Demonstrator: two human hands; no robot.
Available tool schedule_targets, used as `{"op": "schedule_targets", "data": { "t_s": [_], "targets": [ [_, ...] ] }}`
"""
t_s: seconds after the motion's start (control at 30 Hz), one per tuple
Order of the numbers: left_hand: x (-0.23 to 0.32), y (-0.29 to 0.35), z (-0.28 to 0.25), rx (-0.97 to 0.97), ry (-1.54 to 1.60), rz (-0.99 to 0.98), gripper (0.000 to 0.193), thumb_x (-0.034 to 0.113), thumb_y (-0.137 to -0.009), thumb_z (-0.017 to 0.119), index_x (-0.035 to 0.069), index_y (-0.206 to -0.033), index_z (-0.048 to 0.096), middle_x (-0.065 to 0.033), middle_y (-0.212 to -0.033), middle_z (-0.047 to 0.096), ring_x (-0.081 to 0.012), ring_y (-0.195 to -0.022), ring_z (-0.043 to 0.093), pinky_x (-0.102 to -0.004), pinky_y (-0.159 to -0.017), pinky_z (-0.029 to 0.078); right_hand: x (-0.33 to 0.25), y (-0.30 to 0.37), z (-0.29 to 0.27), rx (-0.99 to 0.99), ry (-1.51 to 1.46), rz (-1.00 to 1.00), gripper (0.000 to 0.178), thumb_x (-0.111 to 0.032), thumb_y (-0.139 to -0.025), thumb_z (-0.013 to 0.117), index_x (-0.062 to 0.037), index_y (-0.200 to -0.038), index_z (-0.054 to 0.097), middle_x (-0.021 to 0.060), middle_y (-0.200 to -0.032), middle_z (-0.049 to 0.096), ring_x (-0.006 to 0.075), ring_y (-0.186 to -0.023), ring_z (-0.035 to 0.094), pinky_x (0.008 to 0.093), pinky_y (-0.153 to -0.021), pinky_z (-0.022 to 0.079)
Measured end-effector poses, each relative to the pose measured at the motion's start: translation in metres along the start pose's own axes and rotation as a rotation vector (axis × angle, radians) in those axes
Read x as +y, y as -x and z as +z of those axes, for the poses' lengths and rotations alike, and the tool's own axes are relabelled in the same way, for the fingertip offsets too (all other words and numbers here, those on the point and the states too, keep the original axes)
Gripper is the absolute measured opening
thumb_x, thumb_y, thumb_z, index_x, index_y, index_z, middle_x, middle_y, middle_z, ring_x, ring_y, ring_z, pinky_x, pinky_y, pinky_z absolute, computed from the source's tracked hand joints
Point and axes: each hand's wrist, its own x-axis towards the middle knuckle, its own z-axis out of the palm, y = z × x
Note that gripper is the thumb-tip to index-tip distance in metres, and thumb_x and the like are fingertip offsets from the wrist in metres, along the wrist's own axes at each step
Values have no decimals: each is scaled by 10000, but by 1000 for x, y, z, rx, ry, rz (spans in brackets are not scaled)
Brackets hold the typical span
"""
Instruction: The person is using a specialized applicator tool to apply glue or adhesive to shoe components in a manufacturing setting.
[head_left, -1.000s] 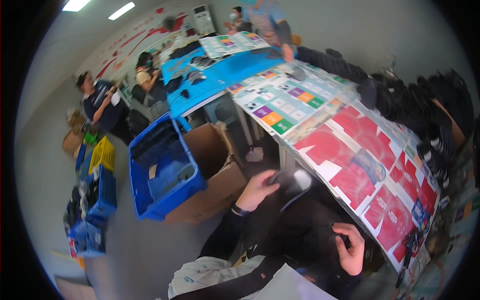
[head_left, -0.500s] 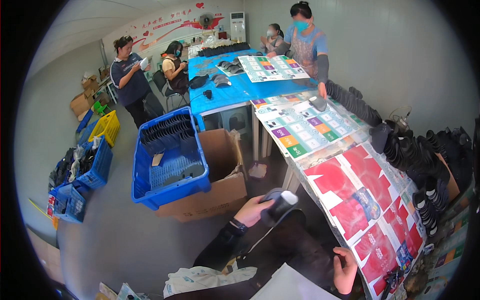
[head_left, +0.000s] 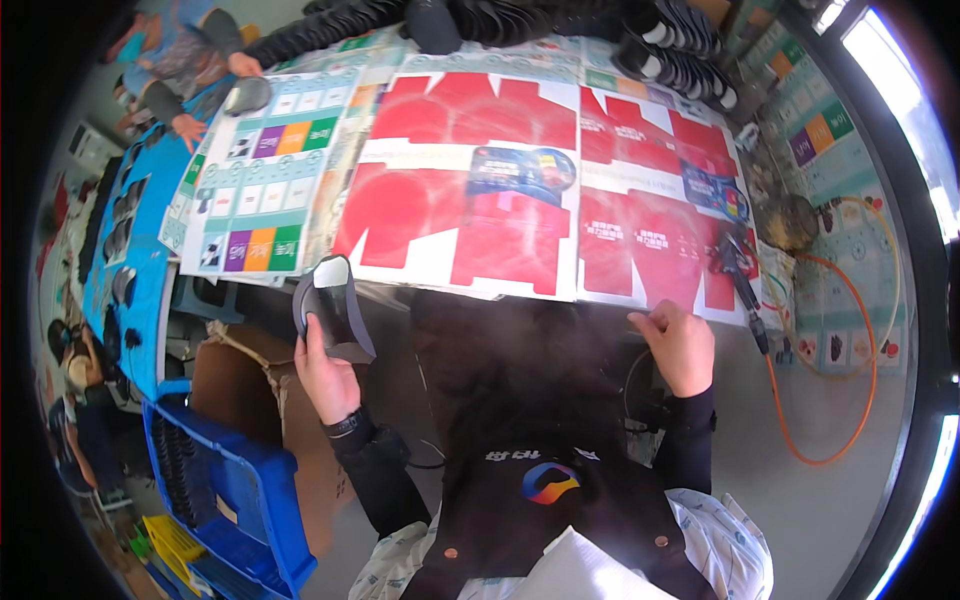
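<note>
My left hand (head_left: pixel 330 380) grips a curved dark-grey shell piece (head_left: pixel 345 312) by its lower left side, just off the table's front edge. The piece stands upright and shows a pale patch at its top; its exact kind is unclear. My right hand (head_left: pixel 682 350) is closed at the front edge of the sheets, with thumb and forefinger together; whether anything is pinched there is hidden. Before me, large red-and-white printed card sheets (head_left: pixel 405 215) cover the table. An air blow gun (head_left: pixel 738 268), black with an orange hose, lies on their right end.
Stacked dark curved pieces (head_left: pixel 680 65) line the far edge. At the far left, another person's hand (head_left: pixel 243 65) is by a grey curved piece (head_left: pixel 248 96). A blue crate (head_left: pixel 270 500) and a cardboard box (head_left: pixel 235 385) stand at my left. An orange hose (head_left: pixel 868 370) loops down at right.
My view has swung right to face the red sheets. My left hand has brought the curved piece to the table's front edge. My right hand has come up to the edge, its fingers now closed.
</note>
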Motion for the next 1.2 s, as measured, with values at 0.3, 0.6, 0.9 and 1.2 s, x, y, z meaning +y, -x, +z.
{"op": "schedule_targets", "data": {
  "t_s": [0.3, 0.6, 0.9, 1.2],
  "targets": [
    [-15, -46, 66, -283, -573, 81, 289, 134, -1041, 658, -58, -1257, 656, -27, -1127, 708, -81, -1022, 602, -257, -943, 462, 22, -39, 9, -199, 203, 89, 417, -430, -776, 851, -54, -683, 695, 183, -659, 640, 393, -643, 649, 473, -576, 482],
    [-4, -110, 93, -222, -531, -145, 334, 41, -1026, 638, -55, -1345, 615, -96, -1256, 690, -145, -1091, 644, -266, -968, 484, 23, -72, 13, -519, 245, 332, 386, -469, -767, 824, -90, -735, 758, 164, -694, 664, 377, -665, 667, 471, -610, 509],
    [34, -124, 141, -118, -612, -435, 306, 191, -1014, 695, -2, -1250, 671, -25, -1094, 704, -77, -924, 634, -203, -735, 464, 21, -80, 11, -709, 346, 405, 447, -574, -816, 752, -132, -877, 780, 115, -809, 750, 339, -798, 748, 462, -722, 594],
    [82, -104, 95, -135, -929, -513, 243, 144, -999, 659, -46, -1142, 707, -31, -982, 705, -114, -893, 590, -308, -827, 483, 105, -141, -111, -479, 187, 465, 409, -324, -821, 807, -63, -1103, 666, 169, -1059, 737, 373, -1029, 706, 495, -849, 581]
  ]
}}
